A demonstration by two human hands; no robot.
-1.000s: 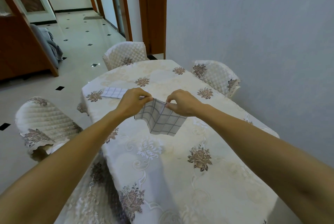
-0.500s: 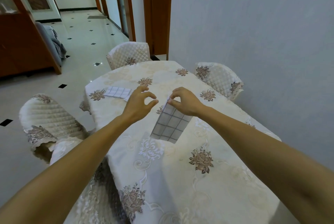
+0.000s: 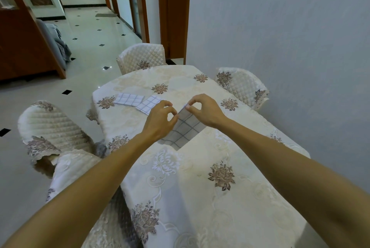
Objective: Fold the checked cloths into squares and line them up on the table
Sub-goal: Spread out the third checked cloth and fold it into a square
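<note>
Both hands up over the surface [image 3: 200,197] with its cream floral tablecloth. Left hand [image 3: 159,122] and right hand [image 3: 204,110] each pinch a top corner of a white cloth with a grey check [image 3: 183,131], fingers clenched on it; it hangs between them, lower corner near the tablecloth. Two folded checked squares [image 3: 129,99] [image 3: 149,104] lie just beside each other on the far left part, the nearer one partly behind the left hand.
</note>
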